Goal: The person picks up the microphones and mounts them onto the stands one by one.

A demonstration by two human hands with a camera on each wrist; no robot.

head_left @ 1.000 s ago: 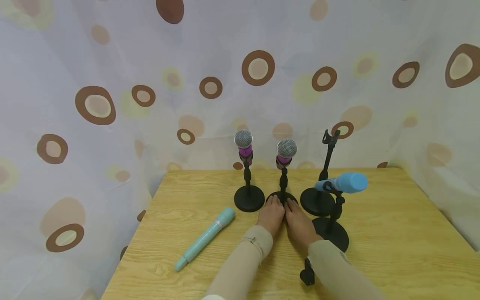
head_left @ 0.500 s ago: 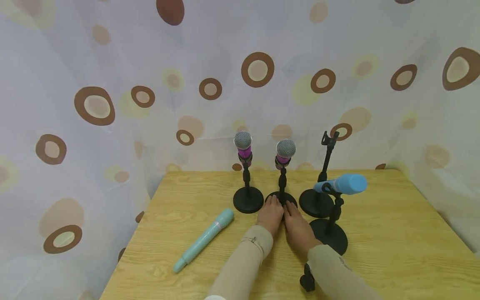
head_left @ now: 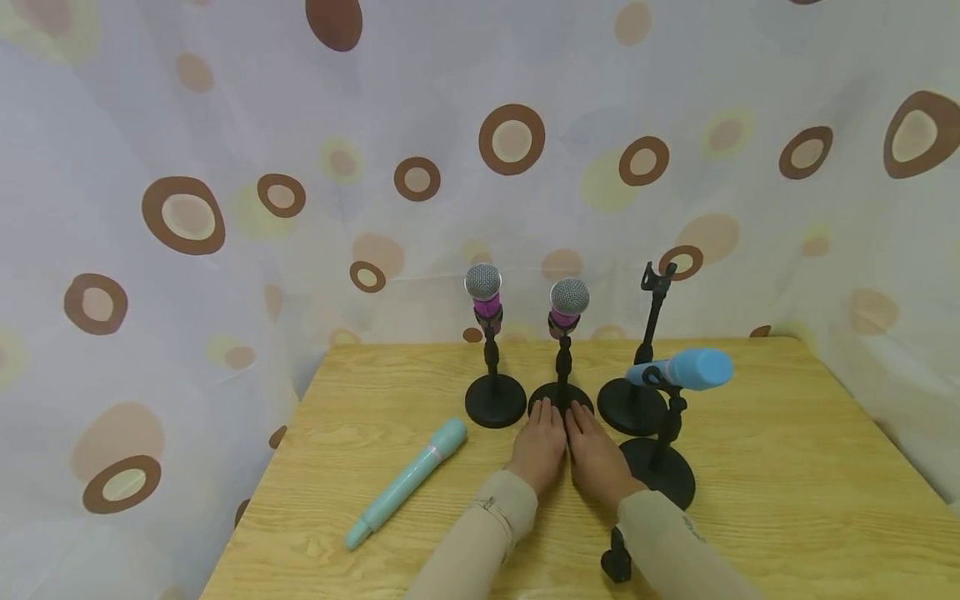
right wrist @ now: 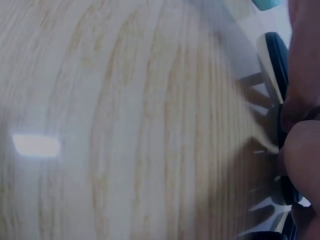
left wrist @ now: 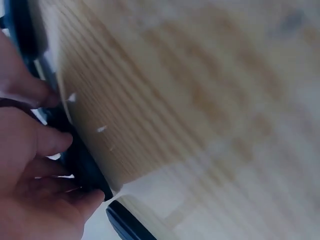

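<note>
Both hands are on the round black base of the middle microphone stand (head_left: 563,358), which carries a purple microphone with a silver mesh head (head_left: 569,297). My left hand (head_left: 538,446) grips the left front of the base, its fingertips at the rim (left wrist: 86,165) in the left wrist view. Beside it, my right hand (head_left: 597,454) holds the right front, fingers pointing forward over the base. To the left stands another microphone stand (head_left: 495,402) with a matching purple microphone (head_left: 484,287). A bare stand (head_left: 632,406) rises just right of the hands.
Nearer on the right, a stand (head_left: 660,471) bears a blue microphone (head_left: 693,368). A teal microphone (head_left: 407,482) lies on the wooden table (head_left: 787,500) at left. Beside the right sleeve is a small black part (head_left: 617,562). A dotted curtain (head_left: 450,75) hangs behind.
My left hand has drawn back slightly toward me, and more of the base shows beyond its fingers. The right hand stays nearly still; the view has shifted slightly.
</note>
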